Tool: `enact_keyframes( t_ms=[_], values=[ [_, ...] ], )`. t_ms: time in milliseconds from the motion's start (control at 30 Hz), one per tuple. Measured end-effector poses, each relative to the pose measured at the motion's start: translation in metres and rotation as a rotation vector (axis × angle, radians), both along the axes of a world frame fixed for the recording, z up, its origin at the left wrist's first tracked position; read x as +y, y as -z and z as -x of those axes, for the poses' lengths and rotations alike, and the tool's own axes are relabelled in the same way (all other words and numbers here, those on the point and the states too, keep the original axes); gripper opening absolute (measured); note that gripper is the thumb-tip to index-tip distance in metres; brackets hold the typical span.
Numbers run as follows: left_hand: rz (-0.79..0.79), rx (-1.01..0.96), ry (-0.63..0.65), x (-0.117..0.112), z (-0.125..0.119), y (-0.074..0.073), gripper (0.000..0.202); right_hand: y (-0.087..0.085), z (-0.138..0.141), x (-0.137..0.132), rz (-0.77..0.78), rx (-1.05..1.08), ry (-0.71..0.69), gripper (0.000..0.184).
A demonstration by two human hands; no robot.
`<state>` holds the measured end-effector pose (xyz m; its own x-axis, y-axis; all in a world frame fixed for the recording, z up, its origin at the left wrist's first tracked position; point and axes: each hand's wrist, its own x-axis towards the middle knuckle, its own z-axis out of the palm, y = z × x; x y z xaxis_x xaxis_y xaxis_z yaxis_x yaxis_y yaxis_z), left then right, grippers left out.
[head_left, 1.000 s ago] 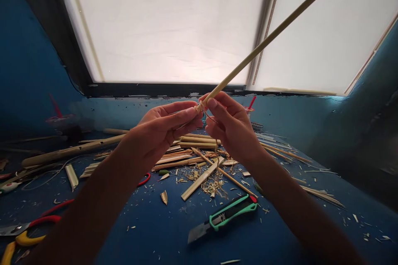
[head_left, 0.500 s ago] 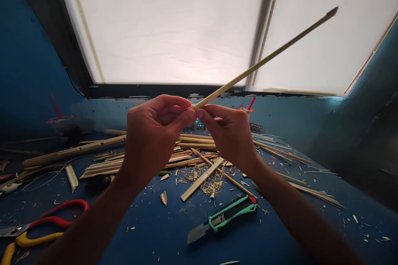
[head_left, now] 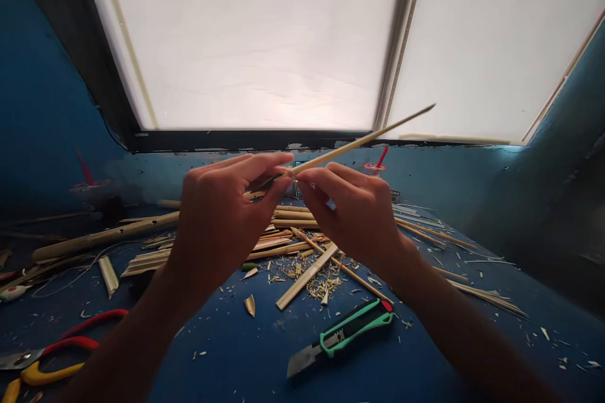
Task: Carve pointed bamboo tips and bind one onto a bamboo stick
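Note:
Both hands are raised over a blue table (head_left: 246, 359). My left hand (head_left: 222, 214) pinches the near end of a thin bamboo stick (head_left: 359, 141) between thumb and forefinger. My right hand (head_left: 354, 214) grips the same end from the other side, fingers curled. The stick slants up and to the right, its pointed tip in front of the bright window. Something pale is wrapped round the stick where the fingertips meet; I cannot make out what.
A green and black utility knife (head_left: 343, 335) lies on the table below my right wrist. Split bamboo strips (head_left: 305, 277), shavings and a long bamboo pole (head_left: 104, 236) cover the middle. Red and yellow handled pliers (head_left: 51, 359) lie at the left front. A cup with a red straw (head_left: 377, 165) stands at the back.
The stick has tipped down from steep to a shallow slant. Both hands have rotated, backs now turned toward me, still gripping its near end.

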<state>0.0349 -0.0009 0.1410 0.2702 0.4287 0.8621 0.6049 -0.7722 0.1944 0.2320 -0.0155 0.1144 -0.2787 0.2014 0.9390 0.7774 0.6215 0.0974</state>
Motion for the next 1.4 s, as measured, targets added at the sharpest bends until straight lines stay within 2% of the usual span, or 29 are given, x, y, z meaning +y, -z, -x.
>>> enact_keyframes(
  t_ms=[167,300,400,500,633,733,900,1067,1133,1233,1400],
  values=[
    [0.107,0.064,0.103,0.003,0.010,-0.010,0.012,0.000,-0.006,0.000,-0.075,-0.098,0.053,0.022],
    [0.200,0.038,0.166,0.005,0.015,-0.010,0.012,-0.007,-0.013,-0.003,-0.164,-0.183,0.119,0.020],
    [0.278,0.120,0.195,0.007,0.018,-0.009,0.014,-0.010,-0.016,-0.003,-0.207,-0.262,0.166,0.022],
    [0.327,0.195,0.201,0.008,0.021,-0.010,0.013,-0.009,-0.019,0.002,-0.199,-0.284,0.156,0.028],
    [0.343,0.264,0.254,0.010,0.023,-0.010,0.011,-0.007,-0.023,0.008,-0.077,-0.303,0.074,0.032],
    [0.339,0.327,0.289,0.010,0.023,-0.010,0.011,-0.008,-0.027,0.009,0.099,-0.347,-0.052,0.034],
    [0.180,0.406,0.314,0.006,0.027,-0.012,0.010,-0.008,-0.029,0.011,0.429,-0.335,-0.268,0.034],
    [0.090,0.429,0.345,0.007,0.030,-0.016,0.008,-0.012,-0.030,0.010,0.610,-0.270,-0.467,0.026],
    [0.101,0.422,0.350,0.009,0.028,-0.015,0.006,-0.015,-0.032,0.007,0.614,-0.285,-0.467,0.024],
    [0.148,0.414,0.375,0.012,0.023,-0.012,0.002,-0.018,-0.036,0.001,0.562,-0.304,-0.380,0.020],
    [0.136,0.379,0.395,0.015,0.017,-0.006,0.009,-0.017,-0.036,-0.003,0.538,-0.331,-0.324,0.017]
  ],
)
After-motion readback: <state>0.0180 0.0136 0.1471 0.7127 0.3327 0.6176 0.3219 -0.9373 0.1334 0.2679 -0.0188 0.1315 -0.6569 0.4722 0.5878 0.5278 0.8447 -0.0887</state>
